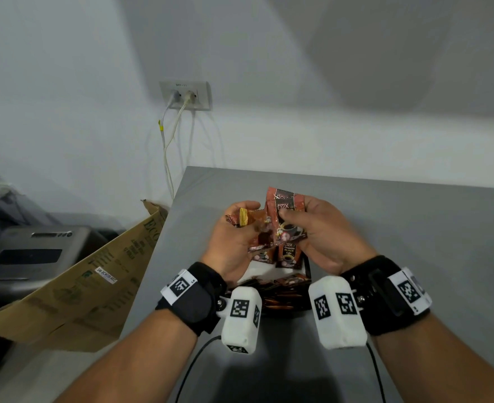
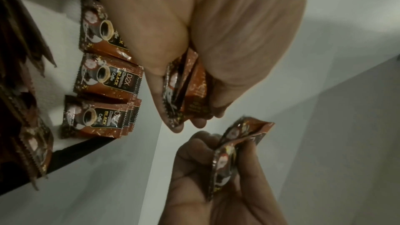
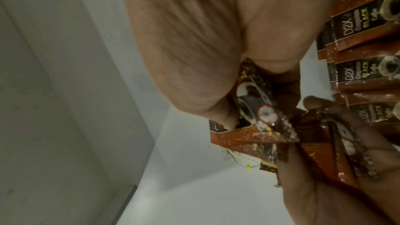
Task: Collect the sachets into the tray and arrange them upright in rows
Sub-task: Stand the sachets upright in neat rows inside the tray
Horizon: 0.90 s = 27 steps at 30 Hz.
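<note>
Both hands hover over a black tray (image 1: 308, 270) on the grey table. My left hand (image 1: 235, 231) grips a small bunch of brown-orange "D2X Black Coffee" sachets (image 1: 258, 226), seen edge-on as the left-hand sachets (image 2: 187, 88) in the left wrist view. My right hand (image 1: 315, 228) pinches a few more sachets (image 1: 286, 212) fanned upright, thumb across their fronts; they appear as the right-hand sachets (image 3: 255, 109) close up. Inside the tray, upright sachets (image 2: 108, 78) stand in rows on a white lining, also visible as the tray rows (image 3: 363, 71).
The grey table (image 1: 399, 228) ends at its left edge, where an open cardboard box (image 1: 94, 280) leans. A grey machine (image 1: 30, 254) sits further left. Cables hang from a wall socket (image 1: 185, 96) behind the table. More sachets (image 1: 280, 298) lie in the tray's near part.
</note>
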{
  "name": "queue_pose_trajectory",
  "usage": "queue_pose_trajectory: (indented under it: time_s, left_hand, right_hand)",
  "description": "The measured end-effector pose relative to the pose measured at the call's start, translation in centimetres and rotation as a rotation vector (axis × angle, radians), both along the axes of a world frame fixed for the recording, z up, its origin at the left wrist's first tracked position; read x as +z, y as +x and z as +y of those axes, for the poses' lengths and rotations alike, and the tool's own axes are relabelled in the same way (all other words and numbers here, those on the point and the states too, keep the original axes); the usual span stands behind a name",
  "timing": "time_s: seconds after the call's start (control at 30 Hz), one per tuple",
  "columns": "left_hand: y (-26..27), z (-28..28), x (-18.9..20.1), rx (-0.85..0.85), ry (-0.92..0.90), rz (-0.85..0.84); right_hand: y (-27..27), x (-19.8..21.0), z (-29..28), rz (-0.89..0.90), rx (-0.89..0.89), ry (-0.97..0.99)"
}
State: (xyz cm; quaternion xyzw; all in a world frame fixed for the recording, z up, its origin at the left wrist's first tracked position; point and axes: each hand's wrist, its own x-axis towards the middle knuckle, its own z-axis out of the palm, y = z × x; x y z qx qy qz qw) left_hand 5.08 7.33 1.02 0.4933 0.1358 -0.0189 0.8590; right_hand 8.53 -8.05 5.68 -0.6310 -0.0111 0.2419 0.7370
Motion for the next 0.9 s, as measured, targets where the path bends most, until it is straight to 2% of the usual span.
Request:
queue_pose_trajectory:
  time_s: [0.07, 0.17, 0.3, 0.37, 0.47, 0.57, 0.63, 0.7, 0.8, 0.9]
  left_hand:
    - [0.0, -0.1, 0.0, -0.010, 0.037, 0.014]
    - [0.1, -0.2, 0.3, -0.082, -0.007, 0.090]
    - [0.3, 0.2, 0.4, -0.160, -0.018, 0.143]
    - [0.3, 0.3, 0.2, -0.172, -0.042, 0.136]
    - [0.4, 0.6, -0.1, -0.153, -0.096, 0.147]
    - [0.4, 1.2, -0.6, -0.162, -0.140, 0.186]
    - [0.4, 1.6, -0.9, -0.160, -0.164, 0.205]
    - [0.5, 2.0, -1.4, -0.126, -0.192, 0.221]
    - [0.5, 2.1, -1.4, -0.126, -0.247, 0.137]
    - [0.9, 2.5, -1.1, -0.120, -0.145, 0.053]
  right_hand:
    - [0.1, -0.1, 0.2, -0.068, 0.021, -0.057]
    - [0.1, -0.2, 0.1, -0.231, 0.079, -0.217]
    - [-0.1, -0.2, 0.1, -0.447, 0.256, -0.541]
    - [-0.3, -0.1, 0.4, -0.565, 0.254, -0.654]
    - [-0.2, -0.3, 0.3, -0.575, 0.254, -0.631]
    - [0.0, -0.1, -0.4, -0.542, 0.208, -0.519]
    - [0.2, -0.1, -0.9, -0.651, 0.070, -0.443]
    - [0.5, -0.3, -1.2, -0.857, 0.013, -0.409]
    - [0.6, -1.4, -1.4, -1.077, 0.152, -0.517]
    - [0.9, -2.0, -1.9, -1.020, 0.193, -0.510]
